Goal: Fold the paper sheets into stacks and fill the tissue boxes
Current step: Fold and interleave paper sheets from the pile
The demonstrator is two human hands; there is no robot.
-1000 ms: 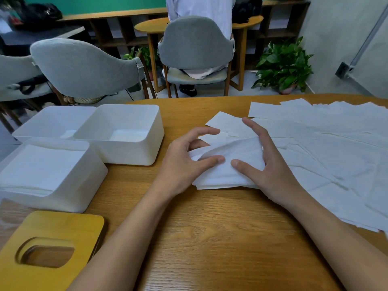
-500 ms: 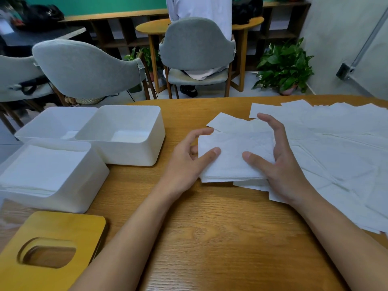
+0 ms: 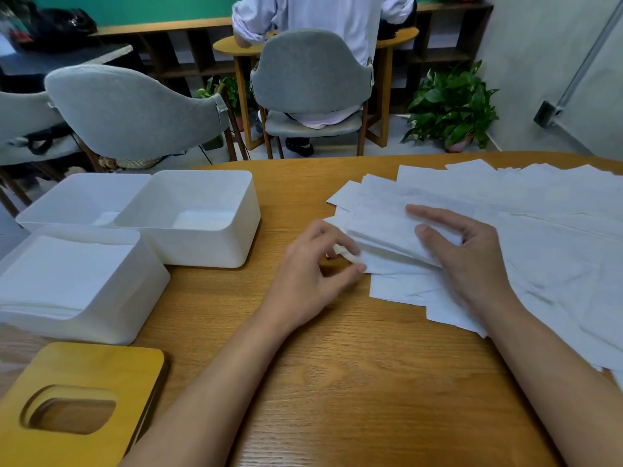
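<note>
Now: both hands on the folded stack (image 3: 384, 230), right of table centre.
Left hand (image 3: 312, 274) pinches the stack's near-left corner; right hand (image 3: 472, 264) grips its right end, thumb on top, fingers curled behind. Stack sits on loose sheets (image 3: 539, 203) spread over the wooden table (image 3: 337, 382). Filled tissue box (image 3: 101, 328) and empty tissue box (image 3: 209, 247) stand well apart, left.

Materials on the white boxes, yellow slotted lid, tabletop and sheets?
White boxes: likely moulded plastic, matte; rounded seamless corners, slightly translucent walls.
Yellow slotted lid: probably wood or bamboo, smooth satin; thick edge, faint grain.
Tabletop: wood or wood-look laminate, low sheen; real or printed grain unclear.
Paper sheets: thin tissue, matte, soft creases.
</note>
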